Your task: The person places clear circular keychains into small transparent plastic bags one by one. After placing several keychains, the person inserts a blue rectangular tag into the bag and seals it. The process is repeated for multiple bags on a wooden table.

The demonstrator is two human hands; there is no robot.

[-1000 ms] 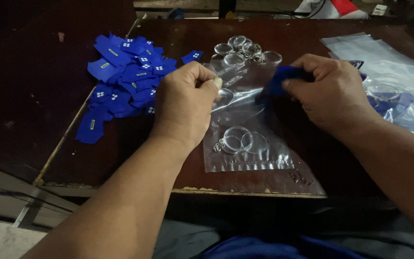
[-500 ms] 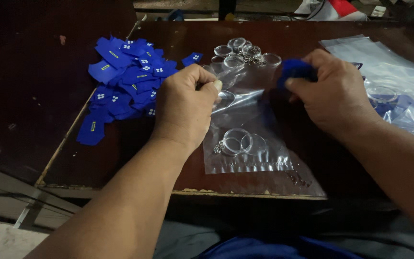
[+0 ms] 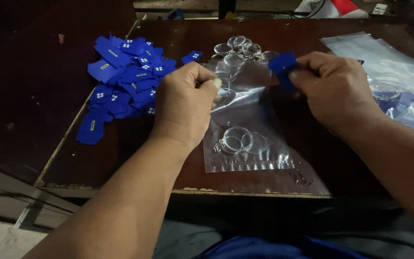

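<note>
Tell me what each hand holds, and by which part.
Left hand pinches the clear bag at its top edge; right hand grips a blue tag by its lower end.

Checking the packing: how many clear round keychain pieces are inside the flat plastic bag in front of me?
2, perhaps a third overlapping: the clear discs lie side by side near the bag's bottom edge, below the left hand.

Dark brown wooden table (image 3: 120,158), worn along the front edge w/ chipped finish. Pile of blue tags (image 3: 125,79) on the left part, a few strays toward the front left. Clear plastic bag (image 3: 247,139) flat at center front, round clear keyrings (image 3: 239,140) inside. Loose clear discs (image 3: 238,48) further back, center. Stack of clear bags (image 3: 389,72) on the right.
</note>
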